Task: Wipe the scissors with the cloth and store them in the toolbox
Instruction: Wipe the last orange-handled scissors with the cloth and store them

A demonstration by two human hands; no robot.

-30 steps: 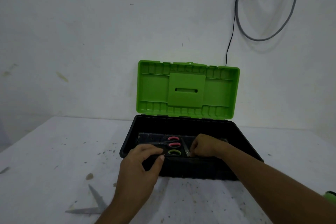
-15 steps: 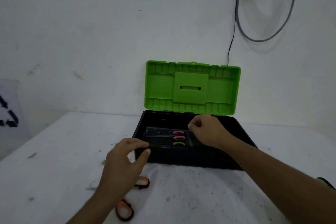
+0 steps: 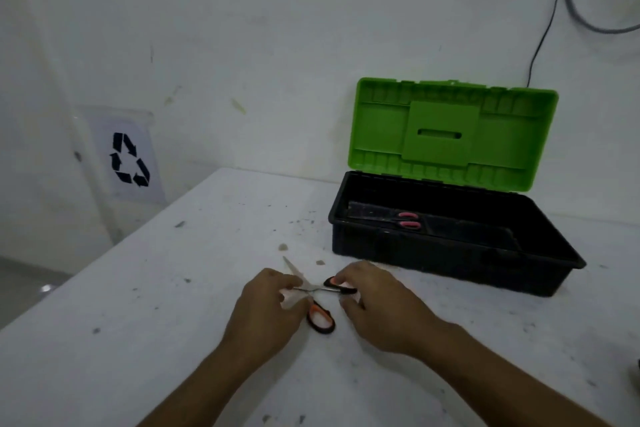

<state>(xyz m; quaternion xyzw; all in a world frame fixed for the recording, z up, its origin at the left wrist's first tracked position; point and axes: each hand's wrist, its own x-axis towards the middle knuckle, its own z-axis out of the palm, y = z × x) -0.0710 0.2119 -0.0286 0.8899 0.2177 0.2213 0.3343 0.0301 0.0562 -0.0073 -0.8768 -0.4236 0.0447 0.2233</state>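
- White speckled tabletop [image 3: 173, 288], with an open toolbox [image 3: 450, 253] at the right.
- Scissors [image 3: 320, 308] lie splayed open near the toolbox.
- Left hand [image 3: 266, 308] fingers pinch the blades; right hand [image 3: 377, 305] fingers curl on one handle.
- Stiff, sharp steel: hold by the handles.

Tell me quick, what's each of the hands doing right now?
Left hand: closed on the blades of the open scissors.
Right hand: gripping the scissors' upper handle.
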